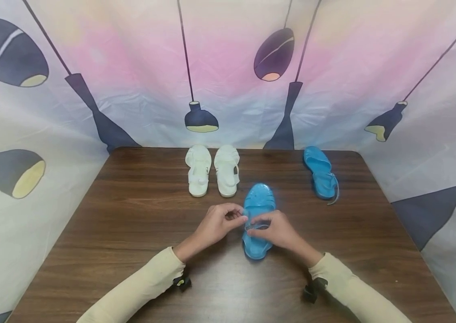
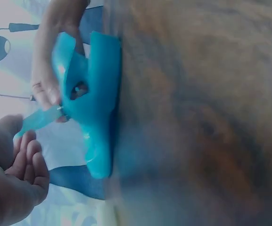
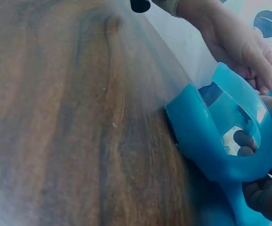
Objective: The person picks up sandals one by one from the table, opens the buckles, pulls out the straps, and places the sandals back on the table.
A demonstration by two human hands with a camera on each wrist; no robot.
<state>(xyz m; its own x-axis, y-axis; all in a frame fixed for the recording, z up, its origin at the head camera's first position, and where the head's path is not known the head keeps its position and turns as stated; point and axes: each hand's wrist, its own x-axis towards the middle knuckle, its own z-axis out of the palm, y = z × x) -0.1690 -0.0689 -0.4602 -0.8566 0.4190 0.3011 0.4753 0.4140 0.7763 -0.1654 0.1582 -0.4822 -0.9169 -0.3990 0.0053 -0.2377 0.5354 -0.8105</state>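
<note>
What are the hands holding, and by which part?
The nearer blue shoe: the left hand pinches the end of its strap, and the right hand holds the shoe near the buckle.

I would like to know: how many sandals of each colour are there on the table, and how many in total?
Blue sandals: 2
White sandals: 2
Total: 4

The left hand (image 1: 216, 223) and right hand (image 1: 277, 229) grip a blue sandal (image 1: 260, 208) on the table (image 1: 131, 224); two white sandals (image 1: 200, 173) and another blue sandal (image 1: 319, 166) lie beyond.
</note>
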